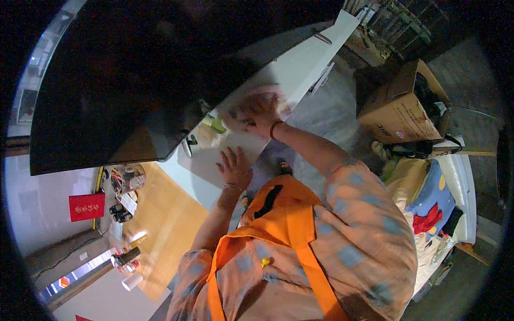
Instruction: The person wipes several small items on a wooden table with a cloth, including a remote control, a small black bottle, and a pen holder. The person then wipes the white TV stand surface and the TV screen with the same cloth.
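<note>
My left hand lies palm down at the front edge of a white tabletop, fingers apart, holding nothing that I can see. Farther along the same white top, my right hand, with a dark band at the wrist, is blurred by motion; whether it holds anything cannot be told. Between the hands and a large black screen are a blurred yellow-green thing and a pale, crumpled-looking one. The screen's light stand foot rests left of them, and its other foot stands at the far right end.
At left, a wooden tabletop bears a clear container of small items, dark bottles and a white cup. An open cardboard box stands right, near a blue cushion. A drawer or door handle juts from the white furniture.
</note>
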